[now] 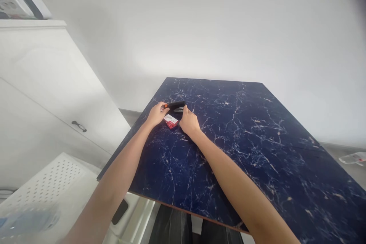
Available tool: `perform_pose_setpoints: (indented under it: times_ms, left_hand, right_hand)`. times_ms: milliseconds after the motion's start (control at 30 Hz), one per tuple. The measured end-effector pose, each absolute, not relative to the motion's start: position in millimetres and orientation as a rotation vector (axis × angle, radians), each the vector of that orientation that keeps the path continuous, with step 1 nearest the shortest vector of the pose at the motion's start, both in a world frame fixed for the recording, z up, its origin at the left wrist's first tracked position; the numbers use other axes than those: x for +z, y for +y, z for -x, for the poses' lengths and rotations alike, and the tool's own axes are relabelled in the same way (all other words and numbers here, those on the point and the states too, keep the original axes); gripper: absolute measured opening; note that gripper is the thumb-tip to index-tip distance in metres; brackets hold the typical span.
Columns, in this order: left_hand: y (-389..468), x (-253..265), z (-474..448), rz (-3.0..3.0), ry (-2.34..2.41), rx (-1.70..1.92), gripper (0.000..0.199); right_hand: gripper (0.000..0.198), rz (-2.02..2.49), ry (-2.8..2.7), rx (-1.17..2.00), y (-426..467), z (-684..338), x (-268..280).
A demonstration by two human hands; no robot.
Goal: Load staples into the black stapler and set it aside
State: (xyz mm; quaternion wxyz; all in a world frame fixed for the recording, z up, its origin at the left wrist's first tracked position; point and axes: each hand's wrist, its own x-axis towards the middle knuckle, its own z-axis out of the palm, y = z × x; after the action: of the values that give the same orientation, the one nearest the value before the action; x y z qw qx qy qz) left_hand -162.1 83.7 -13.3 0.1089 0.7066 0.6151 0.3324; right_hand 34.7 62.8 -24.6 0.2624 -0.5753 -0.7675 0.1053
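A black stapler [176,105] with an orange patch at its left end is held just above the blue marbled table [228,122]. My left hand [156,114] is closed around that left end, thumb on the near side. At the other end, my right hand [189,119] has its fingers curled, with the index finger and thumb at the stapler's tip. A silvery strip shows along the stapler's underside. Between my hands, on the table, lies a small red and white box [170,121], close below the stapler.
White cabinets with a dark handle [79,126] stand at the left. Near them is a perforated white stool [57,179] bearing a clear plastic bottle [31,219]. A dark phone-like object [120,212] lies below the table's front edge. A white wall [214,26] rises behind the table.
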Motion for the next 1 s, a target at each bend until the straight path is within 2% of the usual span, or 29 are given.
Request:
perform_pose_setpoints:
  times_ms: [133, 267, 333, 567, 733, 833, 1000]
  left_hand:
    - [73.8, 2.9, 159.1, -2.177, 1.850, 0.940, 0.041]
    - [58.2, 10.5, 140.9, -2.301, 1.953, 0.697, 0.080]
    - [53.4, 7.0, 129.6, -2.179, 2.101, 0.586, 0.090]
    - [58.8, -7.1, 127.4, -2.135, 2.366, 0.626, 0.064]
    - [66.3, -13.2, 133.4, -2.168, 2.404, 0.772, 0.069]
    - [68.7, -13.8, 134.0, -2.144, 2.386, 0.742, 0.072]
    - [72.1, -11.8, 139.6, -2.062, 2.330, 0.729, 0.063]
  right_hand:
    - [0.057, 1.566, -1.989, 0.333, 63.9, -39.4, -22.2]
    - [0.055, 1.507, -2.018, 0.296, 64.3, -40.6, -23.9]
    - [0.057, 1.490, -2.049, 0.263, 65.4, -39.8, -26.2]
    - [0.062, 1.378, -2.165, 0.134, 69.2, -36.5, -32.0]
    - [0.063, 1.320, -2.070, 0.249, 69.4, -40.5, -29.8]
    - [0.057, 1.330, -1.991, 0.364, 70.3, -44.7, -27.1]
    - [0.052, 1.325, -1.936, 0.502, 75.5, -50.1, -27.6]
